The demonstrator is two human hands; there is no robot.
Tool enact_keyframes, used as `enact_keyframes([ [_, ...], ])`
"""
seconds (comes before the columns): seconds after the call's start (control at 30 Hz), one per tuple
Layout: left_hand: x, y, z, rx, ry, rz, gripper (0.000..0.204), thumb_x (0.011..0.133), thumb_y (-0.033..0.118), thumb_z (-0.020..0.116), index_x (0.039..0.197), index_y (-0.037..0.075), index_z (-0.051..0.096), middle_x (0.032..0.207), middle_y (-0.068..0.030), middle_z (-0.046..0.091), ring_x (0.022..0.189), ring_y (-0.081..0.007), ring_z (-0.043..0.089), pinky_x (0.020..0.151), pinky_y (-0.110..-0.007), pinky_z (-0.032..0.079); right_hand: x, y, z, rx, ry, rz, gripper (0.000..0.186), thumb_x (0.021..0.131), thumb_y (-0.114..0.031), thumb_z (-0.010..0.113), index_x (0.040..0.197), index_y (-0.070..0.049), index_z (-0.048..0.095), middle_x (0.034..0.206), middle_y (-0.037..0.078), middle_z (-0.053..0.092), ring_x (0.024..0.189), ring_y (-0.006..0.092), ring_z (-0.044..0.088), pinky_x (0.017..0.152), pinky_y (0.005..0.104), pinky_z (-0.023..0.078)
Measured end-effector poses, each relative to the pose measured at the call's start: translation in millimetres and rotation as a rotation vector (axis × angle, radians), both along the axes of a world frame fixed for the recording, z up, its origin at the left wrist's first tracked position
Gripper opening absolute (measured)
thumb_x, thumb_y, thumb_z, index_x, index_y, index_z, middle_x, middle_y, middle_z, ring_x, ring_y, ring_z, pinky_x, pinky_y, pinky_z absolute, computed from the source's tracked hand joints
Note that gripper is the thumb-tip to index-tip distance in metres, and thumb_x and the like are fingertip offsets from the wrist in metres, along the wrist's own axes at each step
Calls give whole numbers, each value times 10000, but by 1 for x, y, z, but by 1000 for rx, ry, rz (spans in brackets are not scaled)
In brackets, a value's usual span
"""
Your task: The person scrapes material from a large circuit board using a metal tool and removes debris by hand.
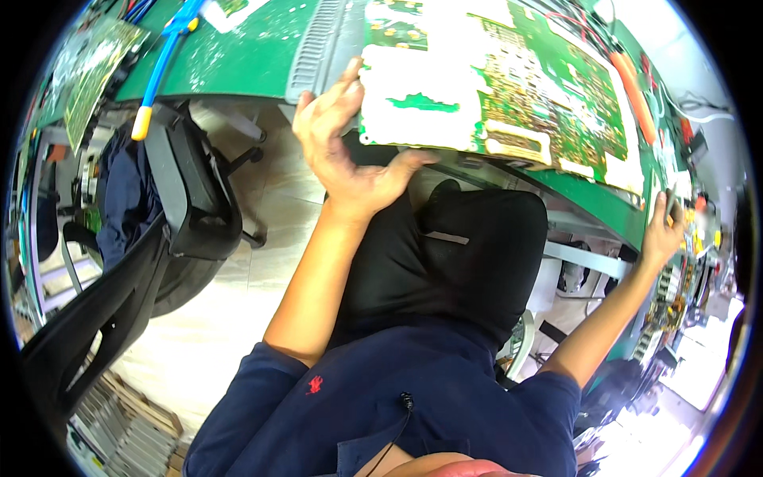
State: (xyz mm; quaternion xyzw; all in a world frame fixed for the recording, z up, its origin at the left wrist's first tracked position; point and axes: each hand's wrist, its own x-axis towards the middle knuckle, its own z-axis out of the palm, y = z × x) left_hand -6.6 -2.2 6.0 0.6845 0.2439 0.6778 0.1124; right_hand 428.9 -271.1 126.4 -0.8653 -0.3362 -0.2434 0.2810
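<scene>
A large green circuit board [556, 103] lies at the near edge of the bench, its left part washed out by glare. My left hand [342, 151] grips the board's near left corner, fingers along its left side and thumb at the near edge. Far to the right, beyond the board's right end, my right hand [664, 229] is at the bench edge. Its fingers are closed around something small and dark that I cannot make out.
The green bench top [230, 60] carries a grey ribbed tray [315, 48] and a blue tool with a yellow tip [161, 71]. An orange handle [633, 97] lies by the board's right side. Left of me stands a black chair [195, 187] with dark cloth on it.
</scene>
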Motion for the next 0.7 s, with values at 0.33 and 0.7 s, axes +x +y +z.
enact_keyframes([
  [0.33,1,-3,7,1,-6,52,864,665,635,837,1288,124,527,1331,-145,657,1180,-234,628,1104,-454,275,-240,131,62,-149,393,794,257,974,-41,621,1216,23,680,1016,85,711,892,120,634,824,252,490],
  [0.7,-4,-7,9,-41,97,28,951,670,635,849,1310,65,438,1297,-123,623,1302,-331,577,1156,-462,212,-279,179,53,-220,384,1014,186,981,-68,621,1104,54,689,1004,99,677,898,142,622,841,251,483],
])
